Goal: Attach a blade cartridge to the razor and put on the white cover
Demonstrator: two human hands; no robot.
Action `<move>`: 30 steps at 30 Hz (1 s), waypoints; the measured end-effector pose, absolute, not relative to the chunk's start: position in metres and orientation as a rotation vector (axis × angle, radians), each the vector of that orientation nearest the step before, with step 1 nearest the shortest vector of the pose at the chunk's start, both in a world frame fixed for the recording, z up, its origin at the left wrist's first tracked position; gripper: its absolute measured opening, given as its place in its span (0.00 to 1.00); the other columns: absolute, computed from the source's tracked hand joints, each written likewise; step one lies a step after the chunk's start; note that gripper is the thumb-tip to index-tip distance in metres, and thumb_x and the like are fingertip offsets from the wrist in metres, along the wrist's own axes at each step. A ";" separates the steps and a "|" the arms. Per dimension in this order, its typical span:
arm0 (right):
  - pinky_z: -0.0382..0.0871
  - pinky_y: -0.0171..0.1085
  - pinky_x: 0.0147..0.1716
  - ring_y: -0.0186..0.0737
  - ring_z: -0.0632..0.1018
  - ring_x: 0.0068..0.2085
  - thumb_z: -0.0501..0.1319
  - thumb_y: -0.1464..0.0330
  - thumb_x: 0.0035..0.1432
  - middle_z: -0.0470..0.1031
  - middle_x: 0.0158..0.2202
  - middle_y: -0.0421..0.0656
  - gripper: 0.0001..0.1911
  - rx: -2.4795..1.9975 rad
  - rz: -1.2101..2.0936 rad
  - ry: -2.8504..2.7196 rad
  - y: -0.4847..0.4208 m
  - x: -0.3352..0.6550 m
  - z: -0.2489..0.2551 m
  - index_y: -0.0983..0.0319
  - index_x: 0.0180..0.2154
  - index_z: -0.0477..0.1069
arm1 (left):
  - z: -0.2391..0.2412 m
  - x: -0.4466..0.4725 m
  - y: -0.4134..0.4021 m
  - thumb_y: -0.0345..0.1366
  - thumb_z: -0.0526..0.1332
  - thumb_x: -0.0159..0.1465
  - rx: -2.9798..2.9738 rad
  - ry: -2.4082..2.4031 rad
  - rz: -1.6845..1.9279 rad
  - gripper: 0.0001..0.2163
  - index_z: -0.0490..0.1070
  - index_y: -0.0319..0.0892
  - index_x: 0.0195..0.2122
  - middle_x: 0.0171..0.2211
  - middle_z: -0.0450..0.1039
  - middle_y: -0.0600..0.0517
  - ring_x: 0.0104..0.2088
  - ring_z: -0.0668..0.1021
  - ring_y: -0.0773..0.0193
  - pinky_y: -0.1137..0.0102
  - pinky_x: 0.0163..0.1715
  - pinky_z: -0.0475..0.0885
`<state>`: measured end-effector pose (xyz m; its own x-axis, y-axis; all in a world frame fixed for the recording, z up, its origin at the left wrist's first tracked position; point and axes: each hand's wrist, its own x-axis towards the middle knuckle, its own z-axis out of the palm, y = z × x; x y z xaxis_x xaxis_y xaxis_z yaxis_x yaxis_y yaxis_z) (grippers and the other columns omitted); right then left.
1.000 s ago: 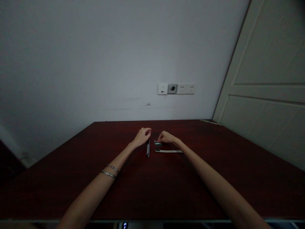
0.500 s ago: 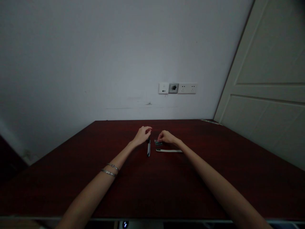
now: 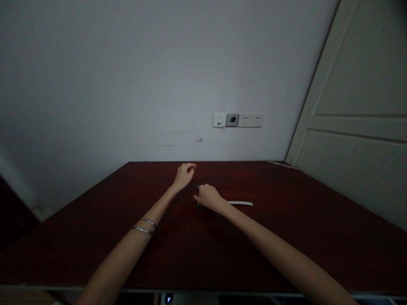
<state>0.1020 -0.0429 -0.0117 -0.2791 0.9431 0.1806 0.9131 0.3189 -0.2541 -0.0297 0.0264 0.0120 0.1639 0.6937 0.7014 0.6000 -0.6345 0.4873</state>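
My right hand (image 3: 207,197) lies on the dark red table (image 3: 286,237) with its fingers curled over a thin black stick-like object (image 3: 199,206). Only the ends of that object show past the hand. A thin white strip (image 3: 242,203) lies flat on the table just right of this hand. The small grey piece seen earlier is hidden. My left hand (image 3: 183,173) hovers a little farther back and to the left, its fingers bent together in a loose pinch. Whether it holds anything is too small to tell. Two bracelets (image 3: 144,225) sit on my left forearm.
A pale wall rises behind the table, with a row of sockets (image 3: 238,120) above the far edge. A light panelled door (image 3: 359,118) stands at the right. The table's near edge (image 3: 203,291) runs along the bottom of the view.
My right hand has moved left and nearer, from the small grey piece onto the black stick. The white strip now sits slightly farther right. My left hand has lifted and drawn back a little.
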 end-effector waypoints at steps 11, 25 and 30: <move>0.67 0.40 0.38 0.51 0.77 0.40 0.55 0.72 0.52 0.75 0.38 0.60 0.14 -1.705 0.032 -2.342 -0.052 0.088 -0.023 0.72 0.39 0.72 | 0.019 -0.030 0.024 0.24 0.54 0.56 2.339 1.331 1.469 0.11 0.74 0.39 0.35 0.34 0.76 0.50 0.37 0.75 0.64 0.69 0.41 0.69; 0.59 0.31 0.35 0.39 0.74 0.38 0.51 0.70 0.56 0.75 0.37 0.49 0.12 -1.804 -0.068 -2.025 -0.039 0.261 0.009 0.65 0.38 0.70 | -0.023 -0.010 0.029 0.36 0.60 0.53 2.604 1.196 0.764 0.14 0.72 0.39 0.41 0.42 0.73 0.45 0.44 0.73 0.57 0.65 0.45 0.66; 0.59 0.31 0.31 0.39 0.75 0.33 0.54 0.70 0.53 0.76 0.31 0.49 0.10 -2.000 -0.014 -1.885 -0.047 0.330 -0.003 0.66 0.31 0.73 | -0.037 -0.007 0.030 0.41 0.62 0.52 2.561 1.188 0.615 0.20 0.70 0.38 0.44 0.44 0.72 0.43 0.45 0.73 0.54 0.65 0.45 0.66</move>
